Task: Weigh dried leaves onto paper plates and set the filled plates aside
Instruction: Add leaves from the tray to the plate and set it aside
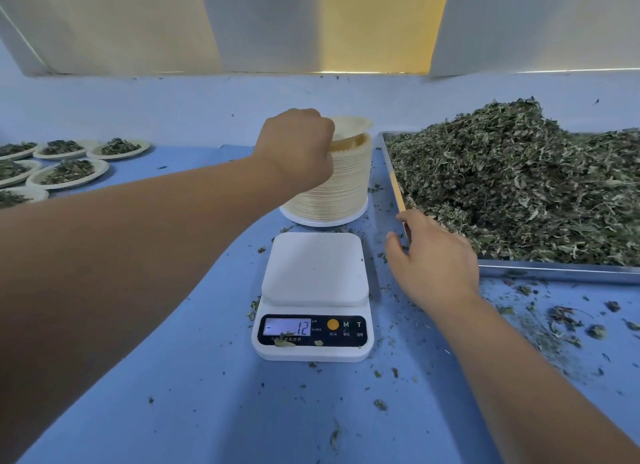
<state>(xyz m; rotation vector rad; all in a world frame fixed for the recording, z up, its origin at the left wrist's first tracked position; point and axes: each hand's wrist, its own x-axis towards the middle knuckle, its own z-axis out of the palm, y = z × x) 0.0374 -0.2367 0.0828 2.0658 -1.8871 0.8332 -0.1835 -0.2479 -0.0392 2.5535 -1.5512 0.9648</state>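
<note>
A white digital scale (314, 268) sits in the middle of the blue table with a bare platform; its display reads -12. Behind it stands a tall stack of paper plates (341, 189). My left hand (297, 148) pinches the top paper plate (355, 125), which is tilted up off the stack. To the right, a metal tray (561, 271) holds a large heap of dried leaves (519, 172). My right hand (434, 259) hovers with relaxed fingers at the tray's near left corner, holding nothing.
Several filled paper plates (69, 170) with small leaf portions lie at the far left of the table. Leaf crumbs (568, 325) are scattered on the blue surface in front of the tray and around the scale. A wall runs along the back.
</note>
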